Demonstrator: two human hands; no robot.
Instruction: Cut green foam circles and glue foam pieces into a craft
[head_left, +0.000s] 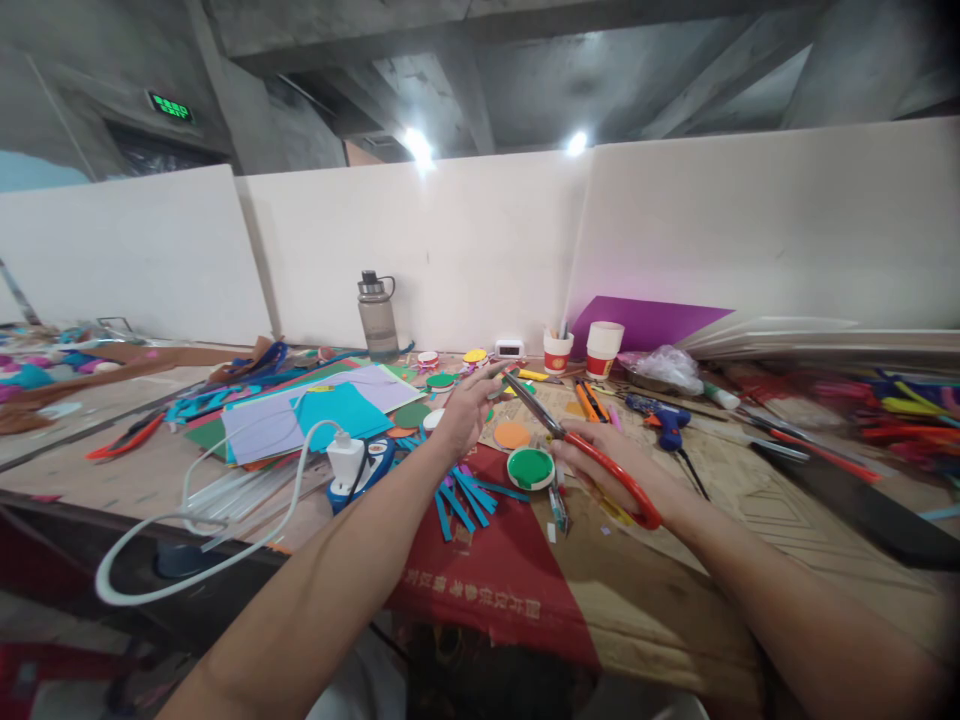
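- One pair of scissors (556, 430) is gripped by the right hand (619, 452).
- One left hand (466, 418) is raised, its grip unclear.
- One green disc (531, 468) is seen.

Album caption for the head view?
Red-handled scissors in the right hand, left hand near their tips, above a cluttered table.

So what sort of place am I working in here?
Probably a craft workshop: there are scissors in your right hand, coloured sheets on the left, and a glue gun on the right.
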